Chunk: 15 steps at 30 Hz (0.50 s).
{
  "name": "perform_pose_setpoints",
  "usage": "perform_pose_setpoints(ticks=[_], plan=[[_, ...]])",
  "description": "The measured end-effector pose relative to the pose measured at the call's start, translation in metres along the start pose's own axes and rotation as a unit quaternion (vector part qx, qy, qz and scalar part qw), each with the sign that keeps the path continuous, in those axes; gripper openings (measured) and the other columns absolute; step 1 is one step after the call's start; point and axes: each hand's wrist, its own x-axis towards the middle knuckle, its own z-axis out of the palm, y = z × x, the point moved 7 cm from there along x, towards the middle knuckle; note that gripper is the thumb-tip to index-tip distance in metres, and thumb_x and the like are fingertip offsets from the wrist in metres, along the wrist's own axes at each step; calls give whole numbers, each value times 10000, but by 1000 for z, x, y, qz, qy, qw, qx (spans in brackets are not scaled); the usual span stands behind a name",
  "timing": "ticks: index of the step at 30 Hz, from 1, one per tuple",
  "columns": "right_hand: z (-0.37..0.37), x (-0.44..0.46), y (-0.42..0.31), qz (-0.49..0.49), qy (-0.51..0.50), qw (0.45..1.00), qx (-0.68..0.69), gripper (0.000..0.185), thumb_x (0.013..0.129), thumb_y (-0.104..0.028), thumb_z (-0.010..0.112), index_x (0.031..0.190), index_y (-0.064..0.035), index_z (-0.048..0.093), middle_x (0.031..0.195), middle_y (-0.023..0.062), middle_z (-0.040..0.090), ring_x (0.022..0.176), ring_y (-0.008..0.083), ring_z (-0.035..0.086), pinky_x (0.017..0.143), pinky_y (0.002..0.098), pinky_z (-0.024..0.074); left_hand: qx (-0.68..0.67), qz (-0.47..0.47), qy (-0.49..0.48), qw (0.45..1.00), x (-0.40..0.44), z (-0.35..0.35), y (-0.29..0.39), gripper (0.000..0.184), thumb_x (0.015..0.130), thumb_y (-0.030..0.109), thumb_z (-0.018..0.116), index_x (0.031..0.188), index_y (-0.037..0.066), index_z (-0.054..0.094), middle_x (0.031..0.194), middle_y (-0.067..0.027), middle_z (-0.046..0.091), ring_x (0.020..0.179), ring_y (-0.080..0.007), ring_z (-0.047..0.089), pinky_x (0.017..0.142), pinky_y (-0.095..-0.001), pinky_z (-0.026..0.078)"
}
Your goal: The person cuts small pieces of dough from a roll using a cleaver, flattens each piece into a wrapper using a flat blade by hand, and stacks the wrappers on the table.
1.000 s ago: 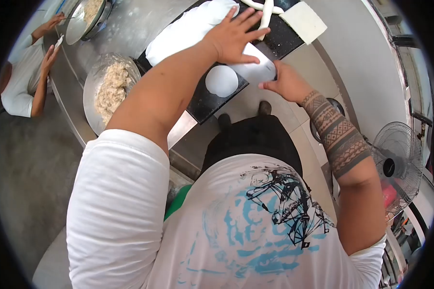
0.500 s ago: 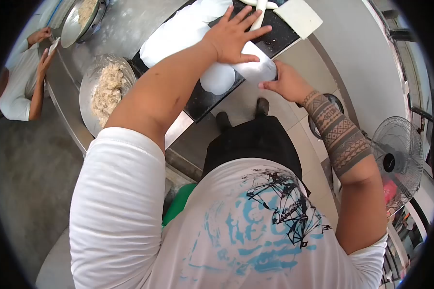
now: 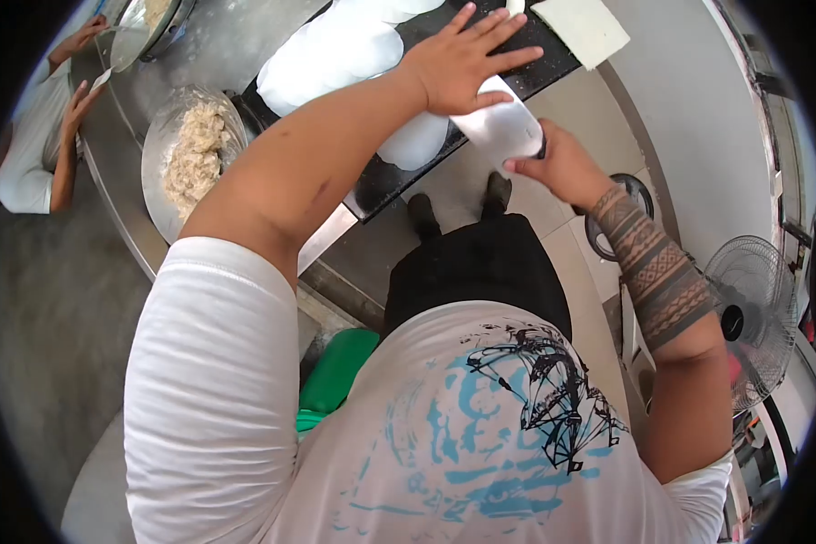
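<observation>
My right hand (image 3: 562, 163) is closed around the handle end of a broad, shiny cleaver (image 3: 506, 134), its thumb along the edge of the blade. My left hand (image 3: 462, 68) is spread out, palm down, over the blade's far end; whatever lies beneath is hidden. Beside the blade, a thin round dough wrapper (image 3: 412, 145) rests at the near edge of a black board (image 3: 370, 198). More pale wrappers (image 3: 331, 63) overlap in a pile on the board, left of my left hand. A white dough piece (image 3: 515, 6) shows just past my fingertips.
A square white pad (image 3: 594, 34) sits at the board's far right corner. Left of the board is a metal bowl (image 3: 157, 186) of lumpy pale filling (image 3: 195, 150). Another person's hands (image 3: 77, 104) work at upper left. A fan (image 3: 757, 317) stands at right, a green container (image 3: 335, 372) below.
Both hands and the cleaver have shifted right in the view, the blade's handle end sticking out further past the board's edge. The whole view has also moved slightly.
</observation>
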Motion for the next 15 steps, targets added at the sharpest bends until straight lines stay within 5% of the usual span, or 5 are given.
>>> perform_pose_setpoints(ticks=[3,6,10,13,15], plan=[[-12,0,-15,36,20,997,-60,513,957,-267,825,1287,62,612,1068,223,752,1004,322,744,911,409,562,64,-99,17,993,3,-7,-25,724,981,403,652,1625,148,441,1694,-283,327,1572,-477,311,1275,-636,248],[25,-30,10,10,65,998,-9,501,969,-291,802,1269,66,620,1061,264,740,1007,378,738,895,445,559,-25,-354,-74,932,-22,-23,-56,540,965,578,677,1350,203,714,1421,-185,674,1243,-341,686,1041,-492,531],[44,-95,17,19,-15,997,-76,490,983,-308,783,1250,70,619,1066,287,736,1013,424,730,886,464,559,-263,-451,-413,747,-80,-27,-7,350,953,416,758,1011,71,748,898,-178,750,924,-357,743,839,-452,580],[11,-98,23,14,-4,999,-29,485,983,-303,781,1236,77,618,1086,296,734,1024,434,728,893,469,562,-163,-391,-155,893,-112,-25,-23,157,957,183,768,1011,48,708,885,-104,710,844,-214,715,762,-359,594],[-9,-75,23,2,77,997,-29,491,984,-297,779,1251,82,617,1105,296,734,1035,429,727,899,467,565,-340,-521,-88,778,-133,-22,-27,138,945,79,741,1063,34,685,920,-84,685,843,-181,699,756,-326,599]])
